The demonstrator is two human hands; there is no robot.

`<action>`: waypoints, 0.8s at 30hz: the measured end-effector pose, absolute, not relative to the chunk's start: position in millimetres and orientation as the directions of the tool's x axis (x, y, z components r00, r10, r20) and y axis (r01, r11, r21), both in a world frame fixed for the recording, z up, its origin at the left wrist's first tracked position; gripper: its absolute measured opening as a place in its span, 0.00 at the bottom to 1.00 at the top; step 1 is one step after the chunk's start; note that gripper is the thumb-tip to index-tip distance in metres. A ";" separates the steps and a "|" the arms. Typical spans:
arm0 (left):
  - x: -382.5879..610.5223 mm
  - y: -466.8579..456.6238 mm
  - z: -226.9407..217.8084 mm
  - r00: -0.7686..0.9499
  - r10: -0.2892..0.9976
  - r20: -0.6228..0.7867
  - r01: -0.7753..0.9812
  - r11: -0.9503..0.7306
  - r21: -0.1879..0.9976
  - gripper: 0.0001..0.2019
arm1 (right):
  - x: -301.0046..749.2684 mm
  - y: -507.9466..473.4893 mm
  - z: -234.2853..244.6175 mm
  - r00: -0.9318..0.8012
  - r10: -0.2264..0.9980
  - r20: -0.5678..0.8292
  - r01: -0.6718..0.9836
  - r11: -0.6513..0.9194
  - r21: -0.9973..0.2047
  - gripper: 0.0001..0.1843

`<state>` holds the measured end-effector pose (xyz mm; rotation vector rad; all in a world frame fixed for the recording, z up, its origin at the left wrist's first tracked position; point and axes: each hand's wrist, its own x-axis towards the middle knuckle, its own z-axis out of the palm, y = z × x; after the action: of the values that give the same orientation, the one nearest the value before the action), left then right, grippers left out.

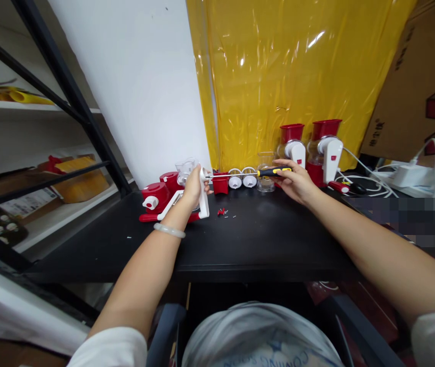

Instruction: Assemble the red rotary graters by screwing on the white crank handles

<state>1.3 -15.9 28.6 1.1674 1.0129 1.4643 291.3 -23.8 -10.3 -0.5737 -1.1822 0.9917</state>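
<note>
Tabletop [263,239], right hand [296,182] gripping crosswise screwdriver [263,173], tip leftward, left hand [194,187] clasping white part [204,202]

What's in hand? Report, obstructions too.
Left hand gripping white plastic part. Right hand holding yellow-black screwdriver, aimed toward it. Small red plastic piece below, clear of hands.

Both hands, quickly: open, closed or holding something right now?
Left hand: closed, holding a white part.
Right hand: closed, holding a yellow-and-black screwdriver.
</note>
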 end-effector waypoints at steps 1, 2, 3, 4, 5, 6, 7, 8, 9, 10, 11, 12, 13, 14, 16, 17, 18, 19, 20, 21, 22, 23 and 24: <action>0.8 -15.5 28.4 -0.069 0.982 0.177 -0.188 -0.187 0.964 0.19 | 292.2 -23.0 -10.6 0.066 0.873 0.484 -0.293 0.480 -0.827 0.19; 0.3 -15.0 28.3 -0.070 0.981 0.181 -0.193 -0.191 0.962 0.19 | 293.3 -21.9 -11.2 0.076 0.878 0.472 -0.237 0.476 -0.847 0.18; -0.2 -14.5 28.2 -0.070 0.980 0.184 -0.199 -0.195 0.961 0.19 | 294.5 -20.5 -11.9 0.083 0.884 0.461 -0.164 0.468 -0.868 0.20; -0.8 -14.0 28.1 -0.070 0.980 0.187 -0.205 -0.198 0.959 0.19 | 295.6 -19.1 -12.7 0.085 0.887 0.454 -0.084 0.460 -0.884 0.23; -1.3 -13.5 28.0 -0.069 0.979 0.190 -0.211 -0.200 0.957 0.19 | 296.5 -17.8 -13.5 0.085 0.886 0.456 -0.010 0.459 -0.889 0.26; -1.8 -13.0 28.0 -0.069 0.979 0.191 -0.215 -0.201 0.956 0.19 | 297.1 -16.7 -14.2 0.084 0.878 0.471 0.044 0.469 -0.882 0.27; -2.2 -12.6 28.0 -0.068 0.979 0.191 -0.219 -0.202 0.955 0.18 | 297.3 -15.9 -14.7 0.084 0.866 0.493 0.071 0.489 -0.870 0.28; -2.5 -12.2 28.0 -0.069 0.979 0.192 -0.222 -0.203 0.954 0.18 | 297.1 -15.6 -15.0 0.090 0.854 0.512 0.069 0.507 -0.859 0.28; -2.7 -11.9 28.0 -0.069 0.979 0.193 -0.225 -0.204 0.953 0.18 | 296.6 -15.8 -14.8 0.102 0.848 0.521 0.047 0.519 -0.854 0.27; -2.8 -11.6 28.0 -0.070 0.979 0.194 -0.227 -0.205 0.952 0.18 | 295.8 -16.3 -14.4 0.113 0.848 0.518 0.017 0.520 -0.854 0.27; -2.8 -11.5 28.0 -0.070 0.978 0.194 -0.229 -0.205 0.952 0.18 | 294.9 -17.3 -13.7 0.122 0.853 0.508 -0.014 0.513 -0.858 0.27; -2.7 -11.5 27.9 -0.072 0.979 0.193 -0.229 -0.205 0.952 0.19 | 294.0 -18.5 -12.9 0.128 0.860 0.494 -0.045 0.502 -0.864 0.26; -2.6 -11.5 27.8 -0.074 0.979 0.191 -0.227 -0.203 0.952 0.19 | 293.3 -19.8 -11.9 0.130 0.868 0.479 -0.073 0.490 -0.869 0.26; -2.5 -11.6 27.7 -0.076 0.979 0.188 -0.224 -0.200 0.954 0.19 | 292.7 -21.1 -11.0 0.128 0.875 0.467 -0.100 0.479 -0.872 0.25; -2.3 -11.9 27.5 -0.075 0.980 0.185 -0.217 -0.197 0.956 0.18 | 292.4 -23.0 -9.5 0.116 0.890 0.441 -0.139 0.454 -0.880 0.24; -2.2 -12.0 27.4 -0.073 0.980 0.186 -0.215 -0.197 0.957 0.18 | 292.4 -23.6 -9.0 0.108 0.899 0.425 -0.148 0.437 -0.887 0.24; -2.2 -12.1 27.3 -0.070 0.980 0.187 -0.214 -0.198 0.957 0.18 | 292.6 -24.0 -8.7 0.102 0.907 0.409 -0.150 0.420 -0.895 0.24; -2.2 -12.2 27.3 -0.067 0.980 0.189 -0.215 -0.199 0.956 0.18 | 292.8 -24.2 -8.6 0.099 0.913 0.395 -0.147 0.406 -0.902 0.24; -2.2 -12.2 27.4 -0.067 0.980 0.189 -0.216 -0.200 0.956 0.18 | 293.0 -24.3 -8.6 0.095 0.918 0.386 -0.140 0.396 -0.907 0.24; -2.3 -12.2 27.5 -0.068 0.979 0.190 -0.216 -0.200 0.956 0.18 | 293.2 -24.5 -8.7 0.092 0.919 0.383 -0.132 0.392 -0.910 0.24; -2.2 -12.2 27.7 -0.069 0.979 0.190 -0.216 -0.201 0.955 0.18 | 293.3 -24.7 -8.8 0.088 0.920 0.383 -0.125 0.391 -0.912 0.24; -2.2 -12.3 27.9 -0.070 0.979 0.190 -0.215 -0.201 0.956 0.18 | 293.4 -25.0 -8.9 0.085 0.919 0.385 -0.118 0.393 -0.912 0.25; -2.1 -12.3 28.0 -0.071 0.979 0.189 -0.214 -0.200 0.956 0.18 | 293.5 -25.3 -9.0 0.083 0.918 0.388 -0.110 0.395 -0.912 0.25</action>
<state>-2.1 -12.3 28.0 1.1562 0.9776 1.4868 293.5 -25.3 -9.0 -0.8503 -1.2405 0.9251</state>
